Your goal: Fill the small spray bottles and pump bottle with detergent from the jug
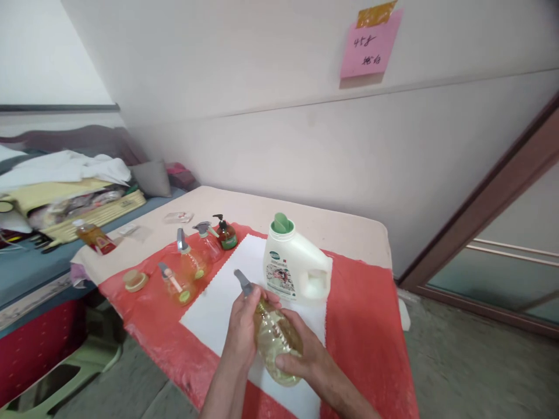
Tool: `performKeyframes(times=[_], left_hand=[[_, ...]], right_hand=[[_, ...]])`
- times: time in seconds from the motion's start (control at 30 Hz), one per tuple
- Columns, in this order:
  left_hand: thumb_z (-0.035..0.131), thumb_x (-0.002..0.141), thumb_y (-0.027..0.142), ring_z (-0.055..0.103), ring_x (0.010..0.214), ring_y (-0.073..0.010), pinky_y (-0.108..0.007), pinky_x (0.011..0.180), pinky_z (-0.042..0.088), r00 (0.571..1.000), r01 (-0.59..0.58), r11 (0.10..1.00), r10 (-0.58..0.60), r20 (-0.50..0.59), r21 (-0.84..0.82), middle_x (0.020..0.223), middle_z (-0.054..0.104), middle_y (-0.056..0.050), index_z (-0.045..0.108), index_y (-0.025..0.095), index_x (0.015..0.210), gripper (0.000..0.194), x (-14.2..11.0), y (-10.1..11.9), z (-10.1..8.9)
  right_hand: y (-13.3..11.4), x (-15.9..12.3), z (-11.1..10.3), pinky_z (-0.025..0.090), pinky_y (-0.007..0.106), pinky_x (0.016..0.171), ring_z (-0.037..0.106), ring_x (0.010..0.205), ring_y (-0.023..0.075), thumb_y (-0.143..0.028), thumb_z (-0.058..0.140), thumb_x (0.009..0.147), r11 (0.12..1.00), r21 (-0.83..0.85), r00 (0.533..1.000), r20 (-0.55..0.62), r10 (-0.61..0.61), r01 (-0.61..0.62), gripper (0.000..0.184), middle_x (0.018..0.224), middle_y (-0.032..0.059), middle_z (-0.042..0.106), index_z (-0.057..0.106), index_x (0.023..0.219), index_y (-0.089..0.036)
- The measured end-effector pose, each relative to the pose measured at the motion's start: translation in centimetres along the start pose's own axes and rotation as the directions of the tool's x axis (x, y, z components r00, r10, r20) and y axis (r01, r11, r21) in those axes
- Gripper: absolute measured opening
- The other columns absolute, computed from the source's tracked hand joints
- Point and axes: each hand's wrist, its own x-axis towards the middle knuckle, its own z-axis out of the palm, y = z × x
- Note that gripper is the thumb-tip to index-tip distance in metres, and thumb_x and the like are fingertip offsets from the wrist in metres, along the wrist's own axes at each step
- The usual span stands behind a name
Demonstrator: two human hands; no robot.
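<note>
A clear spray bottle (273, 331) with yellowish liquid and a grey trigger head is tilted between my two hands over the front of the table. My left hand (243, 320) is closed around its neck, just below the grey head. My right hand (308, 352) wraps the lower body from the right, thumb across the front. Right behind them a white detergent jug (283, 262) stands upright, its mouth holding a green spout piece (282, 223). Both hands are apart from the jug.
Left of the white sheet (218, 302), several spray bottles (192, 262) and a dark pump bottle (226, 234) stand on the red cover (362, 326). A round beige lid (135, 280) lies near the left edge. An amber bottle (94, 237) is farther left. A wall rises behind.
</note>
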Motion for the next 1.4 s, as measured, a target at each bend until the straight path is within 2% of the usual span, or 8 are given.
performKeyframes(times=[0.17, 0.3, 0.43, 0.63, 0.8, 1.0, 1.13, 1.4], left_hand=[[0.065, 0.076, 0.048, 0.064, 0.069, -0.0155, -0.031, 0.073, 0.049, 0.961, -0.189, 0.977, 0.163, -0.225, -0.100, 0.074, 0.069, -0.005, 0.058, 0.016, 0.077, 0.032, 1.7, 1.2, -1.2], [0.062, 0.076, 0.048, 0.058, 0.056, -0.0108, -0.026, 0.064, 0.046, 0.790, -0.345, 0.933, 0.229, -0.569, -0.105, 0.064, 0.063, 0.002, 0.053, 0.018, 0.074, 0.031, 3.3, 3.5, -4.1], [0.062, 0.076, 0.046, 0.054, 0.052, -0.0097, -0.024, 0.056, 0.043, 0.659, -0.432, 0.898, 0.375, -0.652, 0.079, 0.060, 0.059, 0.005, 0.054, 0.019, 0.074, 0.029, 3.6, 4.8, -5.7], [0.067, 0.072, 0.047, 0.049, 0.046, -0.0091, -0.024, 0.050, 0.038, 0.794, -0.254, 0.933, 0.351, -0.496, 0.253, 0.057, 0.059, 0.003, 0.056, 0.018, 0.070, 0.031, 3.9, 4.2, -5.4], [0.068, 0.070, 0.049, 0.050, 0.047, -0.0095, -0.025, 0.052, 0.041, 0.821, -0.192, 0.949, 0.294, -0.490, 0.249, 0.058, 0.061, 0.002, 0.057, 0.018, 0.073, 0.034, 4.3, 4.1, -5.6], [0.068, 0.071, 0.048, 0.051, 0.049, -0.0097, -0.024, 0.052, 0.041, 0.811, -0.181, 0.960, 0.269, -0.519, 0.214, 0.060, 0.061, 0.002, 0.057, 0.018, 0.076, 0.032, 4.1, 5.0, -5.5], [0.068, 0.072, 0.048, 0.051, 0.050, -0.0093, -0.024, 0.053, 0.042, 0.828, -0.179, 0.965, 0.254, -0.500, 0.193, 0.061, 0.062, 0.001, 0.057, 0.018, 0.077, 0.033, 4.2, 4.9, -5.4], [0.067, 0.072, 0.051, 0.053, 0.049, -0.0107, -0.026, 0.053, 0.043, 0.843, -0.130, 0.958, 0.242, -0.480, 0.256, 0.063, 0.065, 0.000, 0.057, 0.017, 0.075, 0.035, 4.6, 5.1, -5.4]], right_hand=[[0.6, -0.2, 0.4, 0.043, 0.039, 0.091, 0.055, 0.105, 0.0250, -0.017, 0.065, 0.057, 0.901, -0.409, 0.977, -0.202, 0.063, -0.143, 0.069, 0.118, 0.0057, 0.056, 0.042, 0.121, -0.024], [2.0, 0.0, 1.2, 0.044, 0.039, 0.089, 0.056, 0.103, 0.0248, -0.017, 0.060, 0.056, 0.862, -0.443, 0.932, -0.351, 0.086, -0.246, 0.069, 0.117, 0.0056, 0.056, 0.038, 0.122, -0.025], [3.1, 0.8, 1.7, 0.047, 0.037, 0.079, 0.059, 0.089, 0.0235, -0.020, 0.062, 0.057, 0.906, -0.348, 0.893, -0.446, 0.065, -0.240, 0.068, 0.106, 0.0019, 0.059, 0.038, 0.120, -0.028], [5.4, 2.7, 2.2, 0.039, 0.040, 0.100, 0.051, 0.114, 0.0264, -0.030, 0.069, 0.063, 0.962, -0.273, 0.924, -0.374, -0.073, -0.034, 0.069, 0.121, 0.0048, 0.055, 0.038, 0.124, -0.026], [6.1, 3.1, 2.9, 0.032, 0.045, 0.107, 0.043, 0.126, 0.0286, -0.041, 0.069, 0.070, 0.954, -0.295, 0.921, -0.383, -0.071, -0.050, 0.074, 0.134, 0.0092, 0.048, 0.033, 0.133, -0.024], [3.6, 1.2, 1.6, 0.019, 0.046, 0.116, 0.024, 0.140, 0.0256, -0.057, 0.050, 0.084, 0.958, -0.268, 0.796, -0.599, -0.081, -0.104, 0.066, 0.150, 0.0057, 0.031, 0.031, 0.140, -0.026], [0.9, 3.1, -0.6, 0.015, 0.044, 0.117, 0.013, 0.144, 0.0243, -0.061, 0.043, 0.086, 0.961, -0.237, 0.724, -0.687, -0.062, -0.142, 0.071, 0.157, 0.0004, 0.019, 0.023, 0.146, -0.029], [-1.5, 10.4, -5.1, 0.037, 0.047, 0.104, 0.049, 0.121, 0.0310, -0.064, 0.046, 0.082, 0.984, -0.175, 0.735, -0.663, -0.146, 0.037, 0.077, 0.134, 0.0151, 0.052, 0.035, 0.142, -0.016]])
